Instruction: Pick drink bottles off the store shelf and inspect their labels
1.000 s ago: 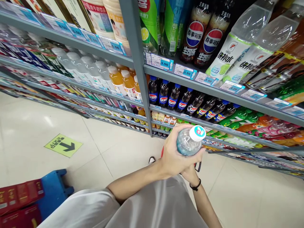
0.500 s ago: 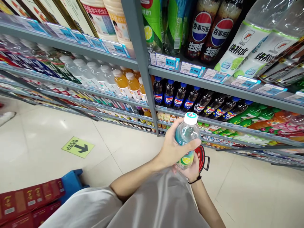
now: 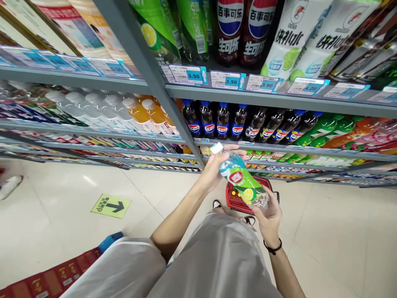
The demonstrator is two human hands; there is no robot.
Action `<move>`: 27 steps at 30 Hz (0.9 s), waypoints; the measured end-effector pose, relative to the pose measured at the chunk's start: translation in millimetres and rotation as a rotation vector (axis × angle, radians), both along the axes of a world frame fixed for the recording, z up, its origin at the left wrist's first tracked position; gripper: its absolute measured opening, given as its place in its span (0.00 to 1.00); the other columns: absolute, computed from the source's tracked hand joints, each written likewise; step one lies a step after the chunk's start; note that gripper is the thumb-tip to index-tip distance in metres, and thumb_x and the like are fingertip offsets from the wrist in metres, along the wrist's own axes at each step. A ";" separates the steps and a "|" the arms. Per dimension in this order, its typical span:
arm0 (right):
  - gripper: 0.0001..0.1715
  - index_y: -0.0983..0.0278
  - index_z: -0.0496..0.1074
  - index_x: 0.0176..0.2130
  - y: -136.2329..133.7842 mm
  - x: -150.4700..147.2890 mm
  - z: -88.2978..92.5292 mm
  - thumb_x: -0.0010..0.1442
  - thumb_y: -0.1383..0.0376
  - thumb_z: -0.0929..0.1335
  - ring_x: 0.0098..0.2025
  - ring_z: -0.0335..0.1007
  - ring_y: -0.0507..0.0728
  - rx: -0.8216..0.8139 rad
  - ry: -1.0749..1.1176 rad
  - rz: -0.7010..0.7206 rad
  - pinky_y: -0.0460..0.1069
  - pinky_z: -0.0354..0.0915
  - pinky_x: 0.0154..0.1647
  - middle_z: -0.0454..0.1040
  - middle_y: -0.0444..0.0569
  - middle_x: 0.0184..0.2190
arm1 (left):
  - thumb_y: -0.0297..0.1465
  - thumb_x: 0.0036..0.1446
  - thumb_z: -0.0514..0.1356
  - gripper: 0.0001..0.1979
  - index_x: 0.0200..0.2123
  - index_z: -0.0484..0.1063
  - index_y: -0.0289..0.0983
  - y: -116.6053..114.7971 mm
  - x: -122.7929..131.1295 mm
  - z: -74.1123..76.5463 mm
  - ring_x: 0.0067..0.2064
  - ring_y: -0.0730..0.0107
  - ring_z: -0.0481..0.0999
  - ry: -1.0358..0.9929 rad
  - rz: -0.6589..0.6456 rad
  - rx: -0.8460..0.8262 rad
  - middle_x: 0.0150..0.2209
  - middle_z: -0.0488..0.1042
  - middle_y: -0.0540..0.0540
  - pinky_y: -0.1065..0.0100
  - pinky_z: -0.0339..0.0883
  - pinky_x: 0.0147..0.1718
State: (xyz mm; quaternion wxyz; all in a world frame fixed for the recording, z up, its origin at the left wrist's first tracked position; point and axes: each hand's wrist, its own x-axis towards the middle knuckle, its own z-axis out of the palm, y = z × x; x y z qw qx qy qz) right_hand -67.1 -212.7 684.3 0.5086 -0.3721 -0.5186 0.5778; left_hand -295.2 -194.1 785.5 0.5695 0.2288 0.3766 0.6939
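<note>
Between my two hands is a clear drink bottle (image 3: 243,179) with a white cap, a green and blue label and a lemon slice printed on it. It lies tilted, cap toward the upper left, label facing up. My left hand (image 3: 215,165) is closed around the neck end just below the cap. Around the bottle's base my right hand (image 3: 269,213) is closed, with a dark band on that wrist. Below the bottle, a red shopping basket (image 3: 231,198) stands on the floor, partly hidden by the bottle; small yellow round items show inside it.
Shelves full of drinks run across the front, with cola bottles (image 3: 223,120) on one level and price tags (image 3: 228,80) along the edge above. A yellow arrow sign (image 3: 111,205) is stuck on the floor. Red boxes (image 3: 51,275) are stacked at lower left. Another person's shoe (image 3: 11,186) shows at far left.
The bottle has gone from nearly upright to tilted, its label now facing up. My right hand has moved right to its base, my left to its neck. More of the basket shows.
</note>
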 end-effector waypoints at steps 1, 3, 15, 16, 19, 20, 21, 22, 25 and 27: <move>0.40 0.58 0.74 0.64 2.8 7.1 -0.3 0.55 0.66 0.81 0.60 0.77 0.64 0.139 -0.075 -0.032 0.59 0.76 0.59 0.77 0.55 0.59 | 0.46 0.55 0.72 0.27 0.52 0.77 0.35 2.0 -0.3 -1.4 0.53 0.51 0.82 0.030 -0.017 -0.023 0.52 0.82 0.37 0.55 0.77 0.52; 0.44 0.57 0.72 0.64 9.5 22.7 -2.0 0.52 0.71 0.82 0.62 0.74 0.65 0.391 -0.208 -0.084 0.61 0.73 0.63 0.75 0.56 0.60 | 0.48 0.56 0.71 0.28 0.51 0.77 0.35 6.2 -0.9 -5.7 0.51 0.53 0.82 0.112 -0.102 -0.117 0.51 0.82 0.37 0.59 0.77 0.49; 0.38 0.58 0.70 0.60 30.0 130.6 -91.7 0.55 0.63 0.82 0.54 0.77 0.60 -0.167 -0.147 0.148 0.53 0.76 0.53 0.76 0.53 0.56 | 0.62 0.52 0.68 0.36 0.31 0.80 0.30 35.3 19.7 -91.0 0.30 0.57 0.83 0.664 -0.842 -0.652 0.31 0.82 0.36 0.61 0.78 0.36; 0.37 0.58 0.71 0.60 31.8 141.0 -103.7 0.55 0.62 0.82 0.52 0.77 0.59 -0.252 -0.124 0.198 0.52 0.76 0.52 0.77 0.52 0.54 | 0.62 0.53 0.67 0.35 0.31 0.81 0.30 35.8 24.5 -100.8 0.29 0.57 0.82 0.643 -0.928 -0.679 0.30 0.82 0.35 0.63 0.77 0.34; 0.36 0.58 0.74 0.60 35.9 167.9 -140.8 0.56 0.56 0.81 0.53 0.76 0.60 -0.504 -0.023 0.272 0.53 0.74 0.55 0.77 0.53 0.56 | 0.60 0.57 0.64 0.35 0.31 0.82 0.29 32.7 43.2 -134.0 0.26 0.60 0.80 0.524 -1.163 -0.716 0.28 0.81 0.33 0.68 0.69 0.26; 0.37 0.59 0.74 0.60 36.9 174.2 -154.2 0.55 0.53 0.81 0.53 0.76 0.61 -0.607 0.019 0.263 0.53 0.74 0.54 0.78 0.54 0.57 | 0.60 0.59 0.62 0.35 0.30 0.82 0.29 30.6 51.6 -146.5 0.25 0.61 0.79 0.488 -1.214 -0.733 0.27 0.81 0.32 0.69 0.66 0.24; 0.39 0.59 0.75 0.60 38.0 178.9 -168.6 0.54 0.49 0.81 0.52 0.77 0.61 -0.710 0.054 0.243 0.53 0.74 0.52 0.78 0.54 0.57 | 0.60 0.60 0.59 0.37 0.29 0.82 0.29 28.1 61.4 -159.9 0.23 0.62 0.78 0.464 -1.246 -0.757 0.26 0.80 0.32 0.69 0.63 0.22; 0.40 0.60 0.75 0.59 39.2 182.3 -184.2 0.53 0.46 0.80 0.49 0.78 0.61 -0.806 0.075 0.217 0.53 0.75 0.48 0.79 0.54 0.55 | 0.61 0.61 0.57 0.38 0.27 0.82 0.29 25.6 72.6 -174.2 0.21 0.64 0.75 0.454 -1.259 -0.784 0.25 0.80 0.32 0.70 0.60 0.21; 0.37 0.61 0.77 0.52 43.4 188.5 -238.0 0.51 0.42 0.78 0.40 0.79 0.62 -1.005 0.063 0.139 0.52 0.74 0.35 0.82 0.54 0.46 | 0.59 0.63 0.53 0.39 0.24 0.80 0.29 19.3 114.6 -224.0 0.19 0.68 0.70 0.462 -1.261 -0.871 0.21 0.76 0.34 0.70 0.54 0.21; 0.32 0.61 0.76 0.45 43.8 193.9 -275.2 0.49 0.43 0.78 0.36 0.80 0.62 -1.080 0.022 0.089 0.52 0.74 0.33 0.82 0.54 0.39 | 0.55 0.66 0.54 0.36 0.23 0.78 0.29 16.9 145.6 -263.7 0.19 0.70 0.68 0.482 -1.240 -0.937 0.19 0.74 0.37 0.70 0.54 0.23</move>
